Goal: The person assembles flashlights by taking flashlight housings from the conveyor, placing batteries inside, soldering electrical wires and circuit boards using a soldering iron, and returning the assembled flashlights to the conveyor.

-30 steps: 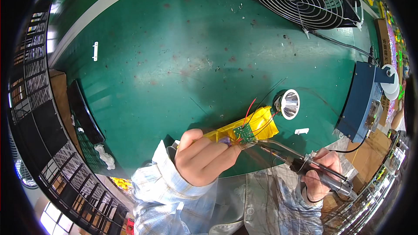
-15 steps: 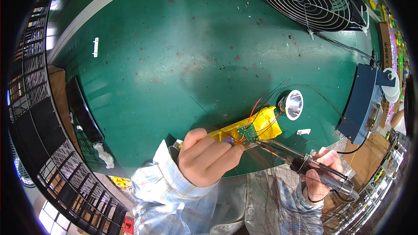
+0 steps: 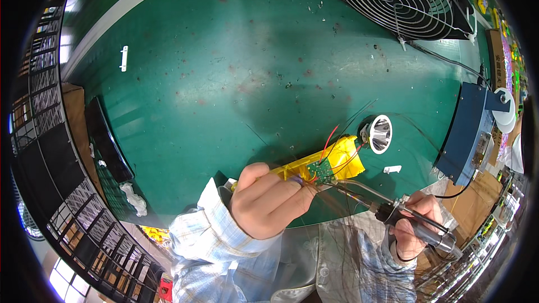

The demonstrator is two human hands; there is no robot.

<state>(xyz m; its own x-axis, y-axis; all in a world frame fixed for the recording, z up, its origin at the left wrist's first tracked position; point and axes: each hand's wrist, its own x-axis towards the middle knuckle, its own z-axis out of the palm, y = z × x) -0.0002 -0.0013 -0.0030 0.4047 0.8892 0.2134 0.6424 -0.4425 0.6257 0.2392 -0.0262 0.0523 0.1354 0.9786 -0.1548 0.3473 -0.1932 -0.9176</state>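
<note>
My right hand [image 3: 415, 225] grips a black-handled soldering iron [image 3: 412, 224] with a thin metal tube running along it. Its tip meets the lower edge of a small green circuit board [image 3: 320, 171]. The board sits on a yellow plastic housing [image 3: 346, 157] at the near edge of the table. My left hand [image 3: 273, 202] is closed around the housing's left part; its fingertips rest beside the board and hide some of it. Red and black wires rise from the board. A round reflector lamp head [image 3: 380, 134] with a white rim lies just right of the housing, joined by wires.
A black fan [image 3: 396, 3] with a wire guard stands far right. A blue box with a white spool [image 3: 466, 134] is at the right edge. Small white plastic strips [image 3: 392, 169] lie about. At left are a black phone-like slab [image 3: 108, 140] and crumpled tissue [image 3: 133, 200].
Almost nothing differs. Both hands, the housing and the iron keep nearly the same place, with the iron's tip still at the board; the whole view has shifted very slightly.
</note>
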